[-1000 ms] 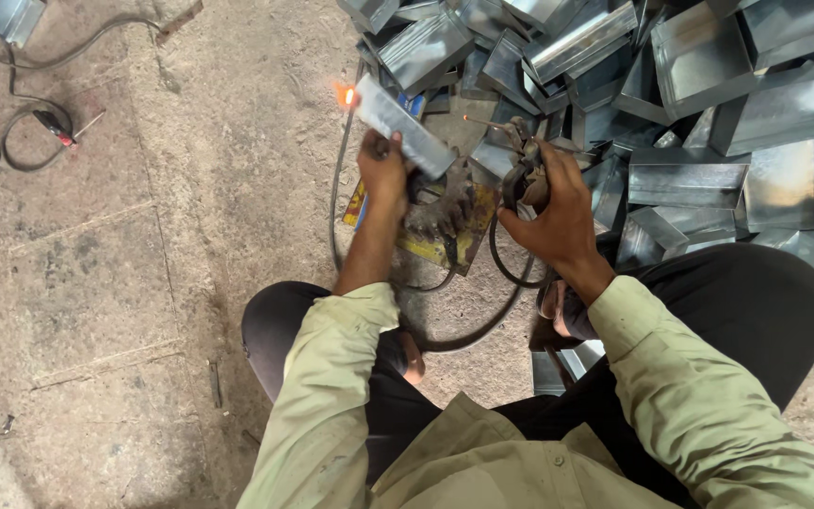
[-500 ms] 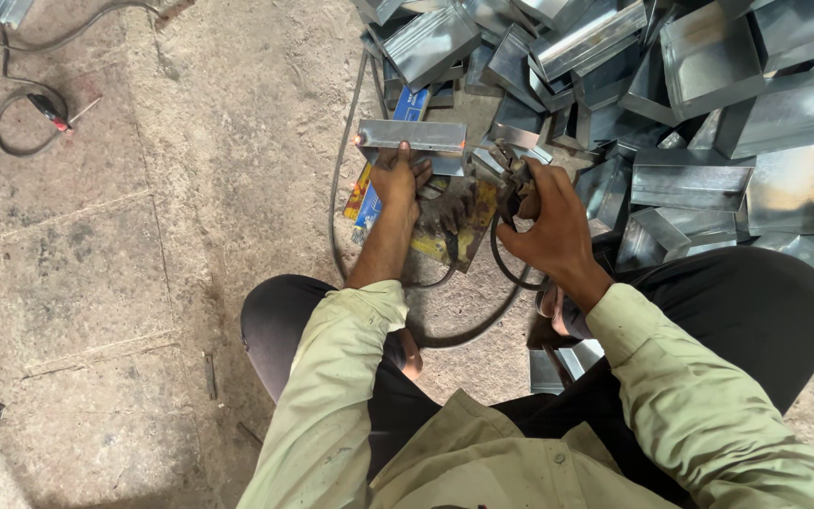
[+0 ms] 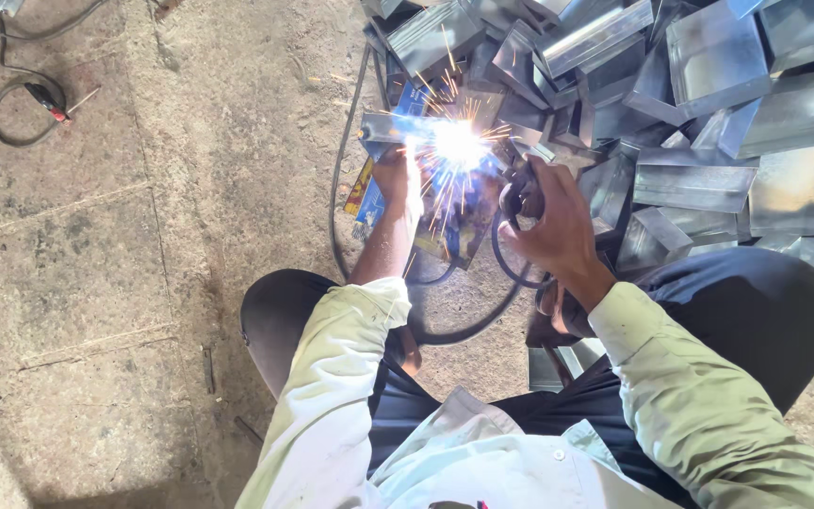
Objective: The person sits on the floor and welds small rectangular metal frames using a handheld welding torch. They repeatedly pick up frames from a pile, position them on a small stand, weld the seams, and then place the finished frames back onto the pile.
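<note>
1. Galvanised sheet-metal channel [image 3: 398, 127] sits in your left hand [image 3: 398, 179], fingers closed around its near edge, held flat just above the concrete floor [image 3: 124, 236].
2. Your right hand [image 3: 548, 221] is clenched around the dark welding holder [image 3: 517, 195]; its tip meets the channel's right end, where a white arc [image 3: 459, 143] throws sparks outward.
3. The pile of folded metal pieces [image 3: 708, 104] crowds the right and top, its sharp edges just beside your right knuckles.
4. A black cable [image 3: 463, 325] loops from the holder down between your knees, close under both wrists.
5. A blue and yellow printed sheet [image 3: 369, 193] lies under the work.
6. Open floor stretches to your left; a coiled wire [image 3: 11, 113] lies well apart.
</note>
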